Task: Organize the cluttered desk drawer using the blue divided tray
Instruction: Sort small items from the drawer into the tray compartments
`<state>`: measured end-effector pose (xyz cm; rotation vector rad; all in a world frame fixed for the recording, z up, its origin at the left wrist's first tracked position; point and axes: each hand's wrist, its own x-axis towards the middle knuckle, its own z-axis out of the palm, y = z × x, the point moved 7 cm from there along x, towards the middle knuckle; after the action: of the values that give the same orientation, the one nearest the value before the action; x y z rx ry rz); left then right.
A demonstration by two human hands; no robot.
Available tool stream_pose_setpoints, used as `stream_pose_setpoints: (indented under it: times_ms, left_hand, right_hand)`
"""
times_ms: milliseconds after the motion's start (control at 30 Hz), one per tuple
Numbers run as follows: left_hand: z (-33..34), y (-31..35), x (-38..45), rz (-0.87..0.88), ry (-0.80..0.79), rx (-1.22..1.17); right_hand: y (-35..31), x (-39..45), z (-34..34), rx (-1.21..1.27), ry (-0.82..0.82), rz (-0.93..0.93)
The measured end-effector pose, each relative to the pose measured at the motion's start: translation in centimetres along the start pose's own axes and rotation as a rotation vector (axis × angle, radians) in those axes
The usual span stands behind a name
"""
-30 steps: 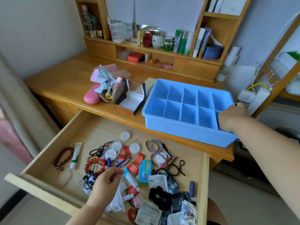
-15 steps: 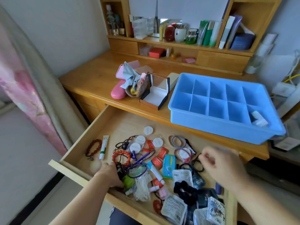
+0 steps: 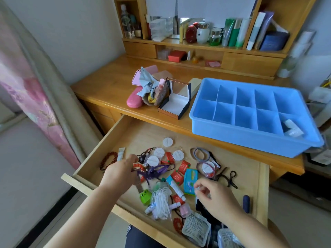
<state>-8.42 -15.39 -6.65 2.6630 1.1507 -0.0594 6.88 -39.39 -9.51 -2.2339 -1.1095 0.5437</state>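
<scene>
Blue divided tray (image 3: pixel 250 138) sits on tabletop (image 3: pixel 111 86), behind open drawer (image 3: pixel 143 133). Over drawer clutter: left hand (image 3: pixel 120 173) grasps purple cord (image 3: pixel 154 171); right hand (image 3: pixel 215 199) fingers curled, contents unclear.

On the desktop (image 3: pixel 111 86) we see a pink case (image 3: pixel 134 101) beside a pouch (image 3: pixel 157 97) stuffed with grey cloth (image 3: pixel 146 85). An open box (image 3: pixel 176 102) with a white lining stands just right of the pouch. On the shelf (image 3: pixel 197 46) behind, we note a red jar (image 3: pixel 191 34), a white jar (image 3: pixel 203 34), green tubes (image 3: pixel 234 33) and a dark blue book (image 3: pixel 273 41). A red box (image 3: pixel 177 55) sits in the niche below. A pink curtain (image 3: pixel 26 97) hangs at left.
</scene>
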Motion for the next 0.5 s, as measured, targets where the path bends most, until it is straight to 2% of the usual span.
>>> stream_pose_setpoints:
  times_ms: [67,133,200,300,400,500]
  left_hand:
    - [-2.0,2.1,-0.3,0.126,0.124,-0.041]
    - [-3.0,3.9,-0.6,0.175,0.151,-0.166]
    - [-2.7,5.4,-0.6,0.141,0.090,-0.376]
    - [0.2,7.7,-1.1,0.032,-0.113,-0.839]
    - [3.0,8.7,-1.6,-0.047,-0.171,-1.016]
    - [4.6,6.9,-1.0,-0.130,-0.033,-1.001]
  right_hand:
    - [-1.7,0.9,0.1,0.145,-0.020,0.000]
    - [-3.1,1.9,0.2,0.295,-0.043,0.031]
    - [-4.1,2.6,0.5,0.430,-0.085,0.086]
    - [-4.2,2.8,1.2,0.575,-0.195,0.213]
    - [-3.2,2.0,0.4,0.521,-0.216,0.271]
    - [-1.2,1.1,-1.9,0.317,-0.182,0.281]
